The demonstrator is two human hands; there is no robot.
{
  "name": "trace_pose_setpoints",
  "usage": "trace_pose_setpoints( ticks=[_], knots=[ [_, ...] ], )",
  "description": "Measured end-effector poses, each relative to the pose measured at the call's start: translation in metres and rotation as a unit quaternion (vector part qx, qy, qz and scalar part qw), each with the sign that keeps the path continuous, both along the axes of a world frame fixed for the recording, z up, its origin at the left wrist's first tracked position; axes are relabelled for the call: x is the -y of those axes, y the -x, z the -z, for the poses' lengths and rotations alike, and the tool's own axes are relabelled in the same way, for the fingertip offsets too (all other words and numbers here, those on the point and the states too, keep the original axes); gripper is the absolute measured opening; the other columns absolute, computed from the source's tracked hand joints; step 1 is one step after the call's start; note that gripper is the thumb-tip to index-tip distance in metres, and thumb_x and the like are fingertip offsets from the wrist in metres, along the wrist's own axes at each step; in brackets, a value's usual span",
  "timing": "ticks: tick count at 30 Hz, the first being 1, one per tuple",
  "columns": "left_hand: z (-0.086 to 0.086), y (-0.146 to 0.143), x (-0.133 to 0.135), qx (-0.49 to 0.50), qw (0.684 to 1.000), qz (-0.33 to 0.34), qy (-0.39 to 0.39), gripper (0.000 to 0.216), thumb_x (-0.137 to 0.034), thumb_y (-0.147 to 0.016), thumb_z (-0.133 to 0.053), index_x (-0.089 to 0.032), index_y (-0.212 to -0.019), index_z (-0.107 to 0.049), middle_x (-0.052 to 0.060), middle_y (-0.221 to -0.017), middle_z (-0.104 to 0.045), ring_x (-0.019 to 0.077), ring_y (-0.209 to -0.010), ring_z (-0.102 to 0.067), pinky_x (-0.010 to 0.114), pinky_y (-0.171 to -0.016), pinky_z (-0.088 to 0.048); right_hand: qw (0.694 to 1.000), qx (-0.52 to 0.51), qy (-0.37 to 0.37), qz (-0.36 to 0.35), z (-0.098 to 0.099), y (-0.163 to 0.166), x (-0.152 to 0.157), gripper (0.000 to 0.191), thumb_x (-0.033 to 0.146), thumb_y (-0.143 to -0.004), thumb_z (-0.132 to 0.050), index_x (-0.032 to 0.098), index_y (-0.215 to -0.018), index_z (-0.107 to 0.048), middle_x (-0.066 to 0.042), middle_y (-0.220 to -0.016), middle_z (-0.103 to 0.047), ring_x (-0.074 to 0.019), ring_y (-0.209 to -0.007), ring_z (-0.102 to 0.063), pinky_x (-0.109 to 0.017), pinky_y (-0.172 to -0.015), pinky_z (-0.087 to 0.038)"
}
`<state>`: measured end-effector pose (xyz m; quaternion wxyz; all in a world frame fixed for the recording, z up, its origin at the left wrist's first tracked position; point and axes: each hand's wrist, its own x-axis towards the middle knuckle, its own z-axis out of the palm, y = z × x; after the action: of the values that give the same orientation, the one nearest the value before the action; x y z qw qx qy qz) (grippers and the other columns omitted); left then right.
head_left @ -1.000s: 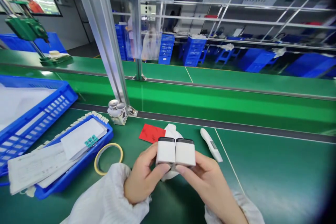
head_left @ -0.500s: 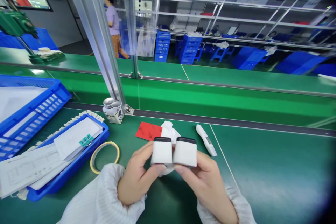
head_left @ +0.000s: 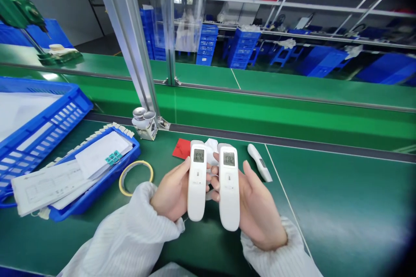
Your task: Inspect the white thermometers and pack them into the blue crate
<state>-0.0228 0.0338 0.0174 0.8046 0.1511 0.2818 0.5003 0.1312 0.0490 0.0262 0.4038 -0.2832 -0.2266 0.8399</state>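
Note:
Two white infrared thermometers stand side by side in front of me, their small grey screens lit with characters and facing me. My left hand is wrapped round the left thermometer from its outer side. Round the right thermometer curl the fingers of my right hand, its thumb raised beside the body. The fingertips of both hands come close together in the gap between the devices. Behind them lie a red card and a white crumpled piece, both partly hidden. Another white thermometer rests on the bench to the right.
On the left a blue tray holds papers and a teal clip, beside a larger blue crate. A yellow tape roll lies near my left sleeve. Small white containers stand against the metal post.
Both thermometers have turned from end-on to upright, so their screens and buttons now show. My fingers have shifted to their sides. The view has tilted down, and the person in the background is out of sight.

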Motion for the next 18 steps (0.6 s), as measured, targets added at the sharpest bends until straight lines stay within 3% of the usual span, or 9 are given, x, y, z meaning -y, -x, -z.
trace_pose_setpoints(
  ticks=[9,18],
  knots=[
    [-0.0014,0.0016,0.0002,0.052,0.998,0.014,-0.02,0.047,-0.046,-0.098,-0.033,-0.009,-0.095,-0.061,0.01,-0.084,-0.055,0.0181,-0.074,-0.054,0.033,-0.068,-0.048,0.999,0.028,-0.015,-0.001,0.0012,0.0042,0.0025,0.054,0.064,-0.09,-0.036,0.021,-0.093,-0.068,-0.008,-0.088,-0.061,-0.0199,-0.075,-0.056,-0.034,-0.067,-0.048],
    [-0.0002,-0.0001,0.0016,0.026,0.999,-0.009,-0.02,0.033,-0.035,-0.098,-0.039,-0.01,-0.095,-0.061,0.01,-0.087,-0.055,0.0183,-0.074,-0.055,0.033,-0.066,-0.048,1.0,0.024,-0.012,0.01,-0.0007,0.0062,0.0032,0.05,0.059,-0.092,-0.036,0.021,-0.099,-0.067,-0.007,-0.088,-0.061,-0.019,-0.073,-0.056,-0.032,-0.065,-0.048]
  ],
)
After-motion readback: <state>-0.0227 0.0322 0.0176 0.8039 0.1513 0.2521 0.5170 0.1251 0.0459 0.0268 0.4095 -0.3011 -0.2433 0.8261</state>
